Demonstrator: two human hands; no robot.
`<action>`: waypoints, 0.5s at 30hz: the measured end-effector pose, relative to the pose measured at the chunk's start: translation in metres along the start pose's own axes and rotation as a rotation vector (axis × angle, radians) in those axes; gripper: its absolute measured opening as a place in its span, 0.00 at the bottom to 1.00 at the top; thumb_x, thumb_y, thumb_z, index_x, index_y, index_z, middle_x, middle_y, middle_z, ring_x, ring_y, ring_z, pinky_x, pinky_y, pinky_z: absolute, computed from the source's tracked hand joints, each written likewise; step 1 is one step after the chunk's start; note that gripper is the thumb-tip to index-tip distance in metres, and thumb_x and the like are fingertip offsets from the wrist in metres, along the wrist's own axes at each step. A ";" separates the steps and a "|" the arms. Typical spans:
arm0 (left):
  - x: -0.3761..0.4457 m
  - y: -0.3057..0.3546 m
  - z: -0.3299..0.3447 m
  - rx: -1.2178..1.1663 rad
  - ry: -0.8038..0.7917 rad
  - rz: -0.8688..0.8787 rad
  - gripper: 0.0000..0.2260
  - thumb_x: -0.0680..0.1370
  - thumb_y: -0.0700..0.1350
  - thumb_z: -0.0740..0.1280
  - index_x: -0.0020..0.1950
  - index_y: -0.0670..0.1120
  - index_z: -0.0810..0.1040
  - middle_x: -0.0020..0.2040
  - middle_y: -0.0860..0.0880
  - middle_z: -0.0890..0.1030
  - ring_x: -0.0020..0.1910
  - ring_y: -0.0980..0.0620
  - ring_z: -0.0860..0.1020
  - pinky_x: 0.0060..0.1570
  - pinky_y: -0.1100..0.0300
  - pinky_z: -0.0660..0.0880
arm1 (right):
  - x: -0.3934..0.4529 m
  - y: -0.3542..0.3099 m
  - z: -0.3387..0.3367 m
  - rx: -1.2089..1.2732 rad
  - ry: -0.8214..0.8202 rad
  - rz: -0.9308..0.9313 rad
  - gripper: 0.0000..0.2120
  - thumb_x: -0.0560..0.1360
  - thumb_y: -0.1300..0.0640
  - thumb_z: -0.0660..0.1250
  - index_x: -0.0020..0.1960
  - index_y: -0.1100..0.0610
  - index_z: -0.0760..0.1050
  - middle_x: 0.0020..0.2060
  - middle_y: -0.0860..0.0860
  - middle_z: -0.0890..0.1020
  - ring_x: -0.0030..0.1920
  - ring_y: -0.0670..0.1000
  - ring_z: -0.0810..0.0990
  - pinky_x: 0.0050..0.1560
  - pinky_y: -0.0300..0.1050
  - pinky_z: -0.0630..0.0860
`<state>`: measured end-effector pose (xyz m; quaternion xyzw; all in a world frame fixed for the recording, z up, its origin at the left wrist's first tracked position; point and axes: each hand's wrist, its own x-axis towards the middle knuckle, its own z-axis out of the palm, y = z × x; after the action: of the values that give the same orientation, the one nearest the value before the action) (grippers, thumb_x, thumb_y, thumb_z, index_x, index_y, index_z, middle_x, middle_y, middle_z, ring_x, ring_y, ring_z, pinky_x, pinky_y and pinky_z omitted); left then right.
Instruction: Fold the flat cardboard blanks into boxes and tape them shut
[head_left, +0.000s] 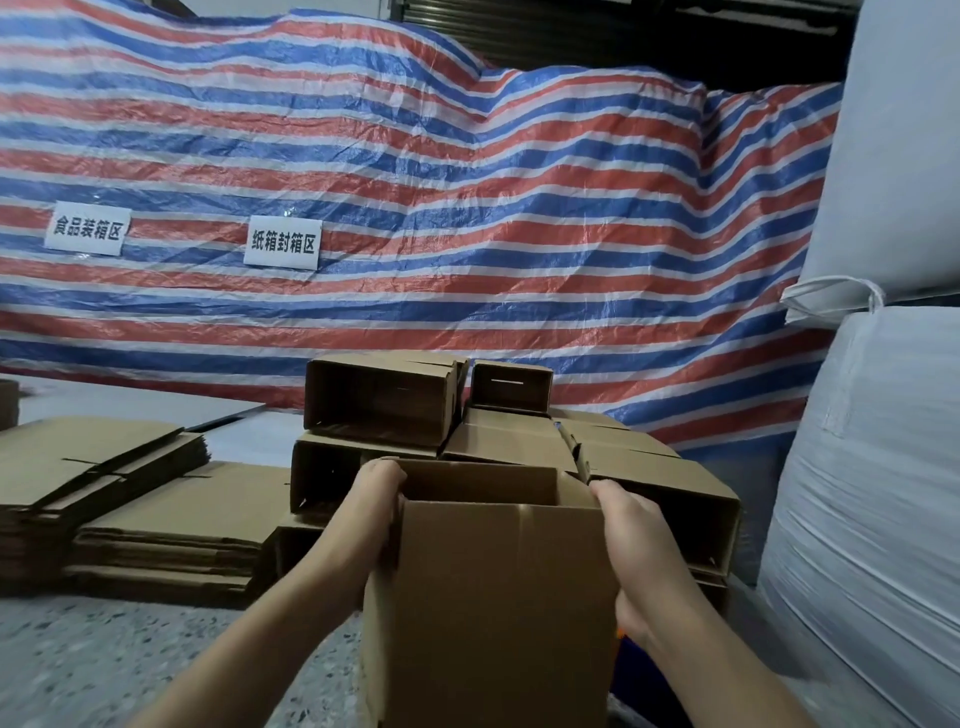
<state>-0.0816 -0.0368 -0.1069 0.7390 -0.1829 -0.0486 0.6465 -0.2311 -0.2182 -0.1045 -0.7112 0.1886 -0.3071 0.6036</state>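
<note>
A brown cardboard box (493, 597), opened into a tube, is held in front of me with its open far end facing away. My left hand (371, 512) grips its left side, fingers curled over the far left edge. My right hand (631, 525) grips the right side, fingers curled round the far right edge. Just beyond lies a pile of formed boxes (384, 402), open ends toward me. Flat cardboard blanks (171, 504) are stacked on the floor at the left.
A red, white and blue striped tarp (415, 208) with two paper signs hangs behind. Large white sacks (872, 493) stand at the right. Speckled floor (130, 665) shows at the lower left. A brown roll (8, 402) sits at the far left edge.
</note>
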 end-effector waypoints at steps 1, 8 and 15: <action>0.010 0.008 0.003 -0.086 0.055 -0.071 0.21 0.84 0.36 0.50 0.76 0.32 0.51 0.64 0.34 0.71 0.62 0.42 0.72 0.56 0.74 0.64 | -0.002 0.002 0.003 -0.018 0.025 -0.021 0.18 0.84 0.51 0.55 0.46 0.63 0.74 0.37 0.58 0.75 0.40 0.57 0.74 0.45 0.52 0.71; -0.008 -0.006 0.016 0.251 -0.095 -0.006 0.22 0.85 0.38 0.47 0.76 0.34 0.44 0.77 0.39 0.60 0.76 0.46 0.61 0.66 0.63 0.58 | -0.008 0.021 0.007 0.121 0.005 0.099 0.19 0.85 0.42 0.51 0.59 0.52 0.74 0.52 0.55 0.82 0.54 0.54 0.80 0.61 0.54 0.72; -0.016 0.004 0.012 0.158 -0.157 -0.011 0.23 0.85 0.39 0.44 0.73 0.36 0.33 0.77 0.40 0.58 0.76 0.46 0.59 0.67 0.65 0.54 | 0.005 0.029 -0.014 0.284 -0.023 0.252 0.25 0.83 0.41 0.56 0.56 0.59 0.82 0.41 0.61 0.86 0.47 0.61 0.84 0.50 0.55 0.78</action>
<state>-0.1010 -0.0428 -0.1076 0.7825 -0.2324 -0.0953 0.5697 -0.2332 -0.2375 -0.1307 -0.5933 0.2239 -0.2444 0.7336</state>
